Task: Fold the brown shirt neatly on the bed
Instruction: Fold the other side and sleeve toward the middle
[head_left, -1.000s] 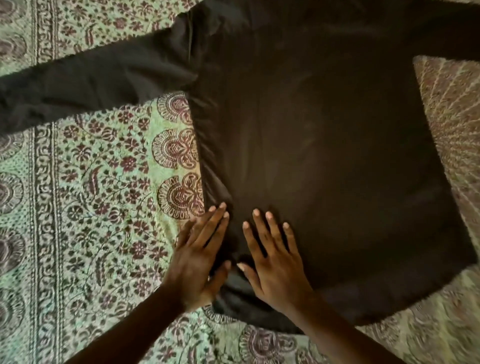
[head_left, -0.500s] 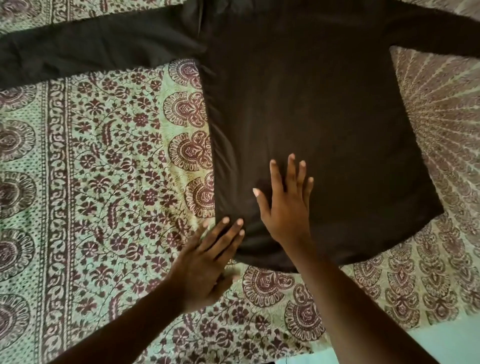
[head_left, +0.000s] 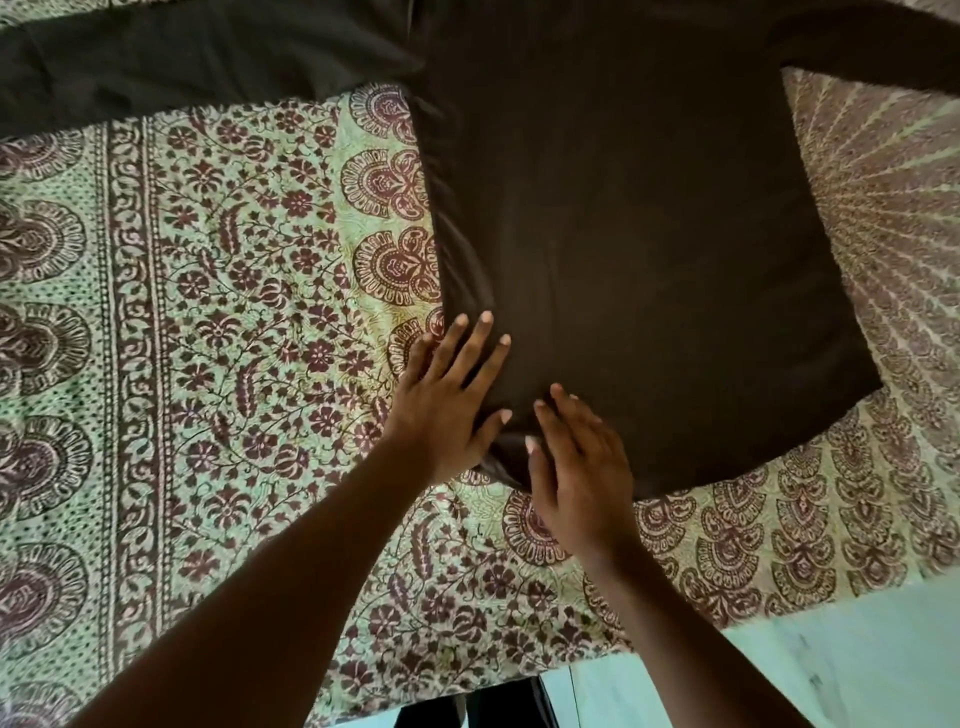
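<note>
The brown shirt (head_left: 634, 218) lies spread flat on the bed, its body in the middle and both long sleeves stretched out to left and right along the top. My left hand (head_left: 447, 400) lies flat with straight fingers on the shirt's near left corner, partly on the bedsheet. Just to its right, my right hand (head_left: 576, 462) rests with straight fingers on the shirt's bottom hem. Both hands press the cloth; neither grips it.
A green bedsheet (head_left: 208, 322) with maroon floral print covers the bed. The bed's near edge runs across the bottom, with pale floor (head_left: 810, 670) beyond it at the lower right.
My right hand has drawn back from the shirt's middle to the bottom hem. My left hand has slid forward onto the shirt's left corner.
</note>
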